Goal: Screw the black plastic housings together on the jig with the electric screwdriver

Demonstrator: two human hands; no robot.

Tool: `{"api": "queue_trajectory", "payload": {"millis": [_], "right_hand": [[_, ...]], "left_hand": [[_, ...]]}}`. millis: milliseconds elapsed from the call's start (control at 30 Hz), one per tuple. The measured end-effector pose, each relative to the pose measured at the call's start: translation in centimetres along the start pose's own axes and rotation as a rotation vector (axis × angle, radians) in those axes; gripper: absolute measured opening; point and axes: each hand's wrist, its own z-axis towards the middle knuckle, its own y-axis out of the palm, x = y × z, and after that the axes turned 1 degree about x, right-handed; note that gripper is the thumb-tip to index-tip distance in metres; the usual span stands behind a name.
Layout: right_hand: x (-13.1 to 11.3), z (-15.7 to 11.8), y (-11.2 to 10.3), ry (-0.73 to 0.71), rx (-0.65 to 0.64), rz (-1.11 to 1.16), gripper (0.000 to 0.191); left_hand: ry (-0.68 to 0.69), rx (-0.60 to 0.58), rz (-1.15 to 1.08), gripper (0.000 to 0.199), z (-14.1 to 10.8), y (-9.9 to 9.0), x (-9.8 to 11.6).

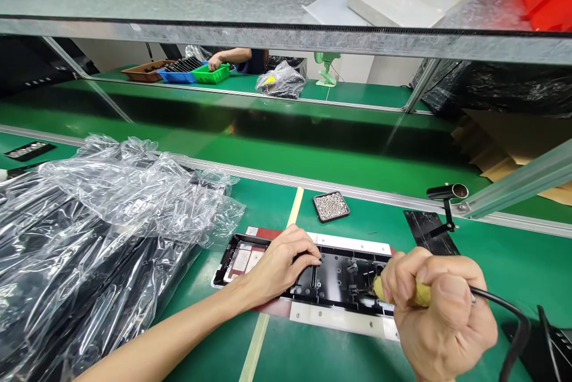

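The bench (pixel 326 361) is offering room in front of the black housing (pixel 328 286), between the left forearm (pixel 179 331) and the right hand (pixel 442 310), while the plastic-wrapped pile (pixel 129 209) is blocking the left side. Behind the housing, open green surface is lying on both sides of the small tray (pixel 331 219), up to the metal rail (pixel 268 177). To the right, the stand (pixel 448 209) and the cable (pixel 521 316) of the yellow-handled tool (pixel 422 294) are obstructing passage.

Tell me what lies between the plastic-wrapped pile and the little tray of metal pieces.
A strip of yellow tape on the green tabletop, between the plastic-wrapped pile and the tray, as the head view shows.
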Motion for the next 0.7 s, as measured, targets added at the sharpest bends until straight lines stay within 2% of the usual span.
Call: {"api": "queue_trajectory", "payload": {"millis": [233, 533, 700], "right_hand": [[0.0, 0.0, -0.1, -0.008, -0.016, 0.008, 0.022], [0.0, -0.1, -0.1, -0.015, -0.014, 0.009, 0.021], [-0.1, -0.1, -0.2, -0.005, -0.001, -0.005, 0.022]], "left_hand": [[0.029, -0.031, 0.113, 0.019, 0.5, 0.6, -0.7], [0.050, -0.011, 0.098, 0.019, 0.4, 0.8, -1.1], [0.128, -0.011, 0.086, 0.014, -0.1, 0.4, -1.3]]}}
